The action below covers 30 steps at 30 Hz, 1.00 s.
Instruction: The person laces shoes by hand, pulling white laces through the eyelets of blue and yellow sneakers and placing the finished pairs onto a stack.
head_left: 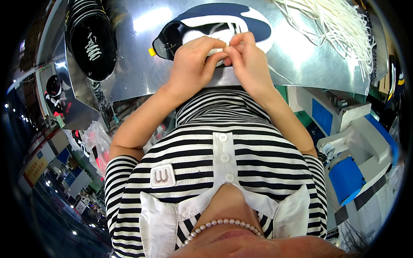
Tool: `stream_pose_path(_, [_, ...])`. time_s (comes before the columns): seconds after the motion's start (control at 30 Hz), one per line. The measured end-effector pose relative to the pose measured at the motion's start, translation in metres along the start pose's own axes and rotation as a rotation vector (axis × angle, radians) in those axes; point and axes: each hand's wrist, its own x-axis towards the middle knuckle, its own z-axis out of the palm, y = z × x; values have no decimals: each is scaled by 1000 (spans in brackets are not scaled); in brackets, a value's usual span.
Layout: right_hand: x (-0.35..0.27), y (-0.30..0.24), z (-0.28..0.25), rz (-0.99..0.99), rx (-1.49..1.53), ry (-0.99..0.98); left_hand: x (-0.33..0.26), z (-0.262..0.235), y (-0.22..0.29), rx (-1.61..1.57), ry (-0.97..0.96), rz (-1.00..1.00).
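A navy and white shoe (211, 13) lies on the metal table, toe to the right, with a yellow tab at its heel. Over its opening my left hand (195, 62) and my right hand (247, 62) meet, thumbs and fingertips pinched together. Between the fingertips is the end of a white shoelace (234, 29), which runs up to the shoe's eyelets. My fingers cover most of that end and part of the shoe's near side. Both hands grip the lace close to each other.
A heap of loose white laces (331, 26) spreads over the table's right side. Several black shoes (92, 51) are stacked at the left edge. The metal tabletop (133, 64) ends just in front of my body. A grey and blue machine (352, 159) stands at the lower right.
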Motion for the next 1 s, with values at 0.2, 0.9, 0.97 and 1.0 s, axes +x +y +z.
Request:
stream_pose_path(0.2, [-6, -10, -27, -58, -351, -93, -5, 1, -4, 72, 73, 43])
stream_pose_path(0.9, [25, -18, -30, -299, -15, -169, -22, -7, -14, 45, 16, 311])
stream_pose_path(0.97, [34, -44, -40, -399, 529, -1, -22, -11, -14, 38, -22, 269])
stream_pose_path(1.0, [53, -46, -76, -497, 402, 59, -26, -14, -13, 38, -37, 238])
